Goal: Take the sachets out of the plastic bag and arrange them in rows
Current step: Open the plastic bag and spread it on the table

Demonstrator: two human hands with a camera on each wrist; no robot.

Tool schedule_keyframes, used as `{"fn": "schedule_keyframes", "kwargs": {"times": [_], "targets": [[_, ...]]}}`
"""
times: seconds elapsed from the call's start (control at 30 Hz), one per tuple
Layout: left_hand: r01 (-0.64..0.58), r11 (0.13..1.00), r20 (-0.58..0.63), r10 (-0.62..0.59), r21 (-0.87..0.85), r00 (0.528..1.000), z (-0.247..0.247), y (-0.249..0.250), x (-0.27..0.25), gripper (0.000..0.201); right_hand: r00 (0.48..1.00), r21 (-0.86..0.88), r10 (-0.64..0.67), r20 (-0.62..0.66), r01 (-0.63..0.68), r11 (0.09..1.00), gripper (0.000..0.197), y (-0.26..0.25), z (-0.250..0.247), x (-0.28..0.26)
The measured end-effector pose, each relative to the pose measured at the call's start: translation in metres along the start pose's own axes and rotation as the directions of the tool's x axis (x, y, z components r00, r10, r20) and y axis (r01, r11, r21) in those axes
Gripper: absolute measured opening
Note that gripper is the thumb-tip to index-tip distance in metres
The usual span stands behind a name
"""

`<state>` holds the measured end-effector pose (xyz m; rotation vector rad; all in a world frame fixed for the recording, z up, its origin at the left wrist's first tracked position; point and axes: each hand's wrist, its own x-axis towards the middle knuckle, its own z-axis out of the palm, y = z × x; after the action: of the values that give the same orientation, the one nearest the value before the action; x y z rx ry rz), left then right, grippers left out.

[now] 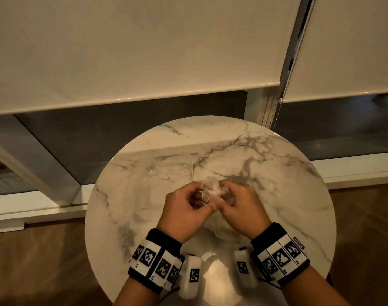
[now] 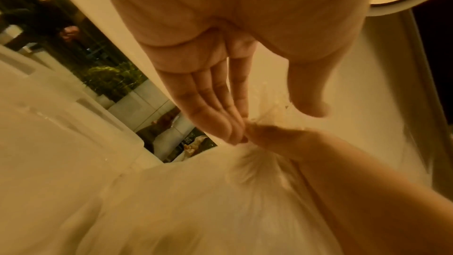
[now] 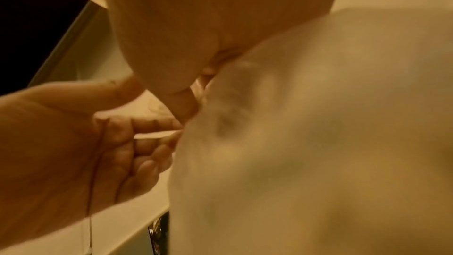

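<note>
Both hands meet over the middle of the round surface [image 1: 277, 173], working at the gathered neck of the plastic bag [image 1: 210, 188]. The left hand [image 1: 184, 208] has its fingers [image 2: 220, 115] pressed together side by side, tips meeting the thumb at the twisted plastic, so it pinches one side of the neck. The right hand [image 1: 239, 206] curls in from the other side and pinches the same bunch of film; in its own wrist view the fingers are mostly hidden behind the bag, so I cannot tell more of how they lie. Held like that, one hand against the other, my guess is they are trying to loosen or pull apart a knot or twist that keeps the bag closed.

That bag is thin, clear, crinkly film, drawn into tight pleats at the neck and fanning out into a soft, pale bulge below the hands, near the person's edge of the surface. The sachets would be inside it, but the film is cloudy in this dim yellow light and I cannot make any out. None lies out on the surface, so the rows are not begun.

Beyond the hands sits something clear and rigid-looking, perhaps a container [image 1: 171, 166], hard to read against the stone pattern. The surface itself is smooth and glossy, white with grey marble veins, and each wrist carries a black band [image 1: 157, 261] with black-and-white square markers.
</note>
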<state>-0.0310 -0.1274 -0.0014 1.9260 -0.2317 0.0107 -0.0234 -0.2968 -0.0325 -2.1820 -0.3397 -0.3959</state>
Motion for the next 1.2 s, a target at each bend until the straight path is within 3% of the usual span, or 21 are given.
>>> {"fn": "schedule_keyframes", "kwargs": {"times": [0.1,0.2,0.33,0.5,0.67,0.73,0.77,0.83,0.93,1.03,1.2], "targets": [[-0.058,0.997,-0.04,0.06,0.046,0.997,0.002,0.002,0.001,0.016,0.999,-0.012,-0.044,0.008,0.044,0.999,0.003,-0.005,0.001,-0.002],[-0.007,1.0,-0.137,0.005,-0.016,0.991,0.0,-0.004,0.003,0.019,0.996,0.038,-0.054,0.065,0.052,0.998,0.017,-0.005,0.003,-0.001],[0.053,0.998,-0.125,-0.055,-0.021,0.991,-0.007,-0.01,0.002,0.019,0.978,0.045,-0.101,0.182,0.094,0.995,0.018,-0.003,-0.002,0.001],[0.066,0.996,-0.1,-0.06,0.057,0.993,-0.015,-0.016,0.005,0.023,0.969,0.015,-0.056,0.242,0.054,0.998,0.012,0.001,-0.005,0.003],[0.074,0.997,-0.166,-0.073,0.0,0.983,-0.012,-0.017,0.004,0.021,0.977,-0.124,-0.035,0.212,0.063,0.99,0.019,-0.002,-0.002,0.001],[0.023,0.994,-0.087,-0.033,-0.106,0.996,-0.008,-0.007,0.0,0.019,0.979,-0.222,-0.035,0.2,0.081,0.972,0.016,-0.005,0.0,-0.002],[-0.007,0.994,-0.032,0.003,-0.11,0.999,-0.006,-0.005,0.0,0.034,0.98,-0.247,-0.03,0.197,0.079,0.966,0.014,-0.007,0.001,-0.002],[-0.083,0.996,0.006,0.083,-0.012,0.997,-0.002,-0.005,0.002,0.038,0.982,-0.244,-0.024,0.187,0.07,0.967,0.013,-0.007,-0.001,-0.003],[-0.105,0.993,-0.064,0.109,0.052,0.992,-0.003,-0.008,0.007,0.017,0.98,-0.199,-0.059,0.188,0.097,0.975,0.026,-0.007,-0.005,0.0],[-0.089,0.994,-0.069,0.093,0.06,0.993,-0.009,-0.01,0.007,0.019,0.98,-0.21,-0.07,0.188,0.11,0.972,0.019,-0.003,-0.006,0.0],[-0.051,0.999,-0.265,0.048,-0.003,0.963,-0.038,-0.017,0.017,0.025,0.998,-0.38,0.03,0.053,-0.007,0.925,0.008,0.026,-0.027,0.001]]}}
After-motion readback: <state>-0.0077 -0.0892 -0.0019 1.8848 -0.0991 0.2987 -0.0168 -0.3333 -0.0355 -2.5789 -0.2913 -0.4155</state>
